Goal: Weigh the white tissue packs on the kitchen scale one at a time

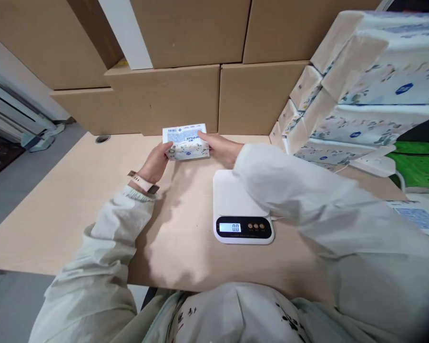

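Observation:
Between both hands, over the back part of the table, is a white and blue tissue pack (186,143) with printed text and a leaf pattern. My left hand (155,161) grips its left end, thumb on the top face. The right end is held by my right hand (221,146), its thumb also lying on top; the fingers beneath are mostly hidden. Nearer to me and right of the pack sits a white digital scale (238,195), its display reading 0.0. My right sleeve passes over part of the scale's platform.
Cardboard boxes (178,97) are stacked along the back edge of the light wood table (75,209). Piles of larger tissue packs (372,121) rise at the right, with a green package (420,164) beyond. A cable hole (102,138) is at the back left.

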Demonstrator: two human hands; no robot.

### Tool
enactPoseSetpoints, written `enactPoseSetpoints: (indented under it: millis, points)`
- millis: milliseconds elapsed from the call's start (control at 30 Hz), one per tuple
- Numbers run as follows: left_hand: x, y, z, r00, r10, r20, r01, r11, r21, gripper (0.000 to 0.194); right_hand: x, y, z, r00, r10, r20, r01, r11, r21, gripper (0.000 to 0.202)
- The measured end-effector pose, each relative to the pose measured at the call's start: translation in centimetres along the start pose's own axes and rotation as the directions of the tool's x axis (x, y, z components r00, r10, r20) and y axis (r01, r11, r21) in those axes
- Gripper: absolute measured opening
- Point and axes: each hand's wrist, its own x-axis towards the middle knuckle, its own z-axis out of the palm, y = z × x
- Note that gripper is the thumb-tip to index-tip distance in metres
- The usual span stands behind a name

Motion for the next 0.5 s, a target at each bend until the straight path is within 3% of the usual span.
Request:
enactPoseSetpoints:
  millis: [67, 133, 167, 267, 367, 500]
  points:
    - [-3.5, 2.0, 1.7, 0.970, 0.116, 0.215, -0.115, 0.993, -0.018, 0.028, -4.8, -2.2, -0.8, 0.999, -0.013, 0.052, 0.016, 0.998, -0.055, 0.055]
    - [-7.3, 3.8, 3.2, 0.892, 0.197, 0.408, -0.210, 0.978, -0.013, 0.033, -10.8, -4.2, -1.7, 0.998, -0.053, 0.015, 0.055, 0.990, -0.128, 0.049]
    - [-9.2, 4.4, 3.9, 0.864, 0.189, 0.467, -0.218, 0.976, 0.009, 0.033, -13.7, -4.8, -2.0, 0.998, -0.064, -0.009, 0.062, 0.985, -0.163, 0.048]
    - [-13.5, 4.6, 5.5, 0.833, 0.077, 0.548, -0.134, 0.989, 0.066, 0.037, -20.8, -4.3, -2.6, 0.986, -0.040, -0.161, -0.003, 0.966, -0.260, 0.047]
    - [-15.2, 2.7, 6.6, 0.814, -0.002, 0.581, -0.060, 0.994, 0.086, 0.044, -24.0, -1.8, -3.1, 0.968, 0.005, -0.250, -0.068, 0.968, -0.243, 0.050]
    - [-14.7, -0.3, 7.3, 0.803, -0.021, 0.596, -0.063, 0.991, 0.118, 0.045, -24.5, 1.1, -3.9, 0.955, 0.073, -0.287, -0.113, 0.986, -0.126, 0.051]
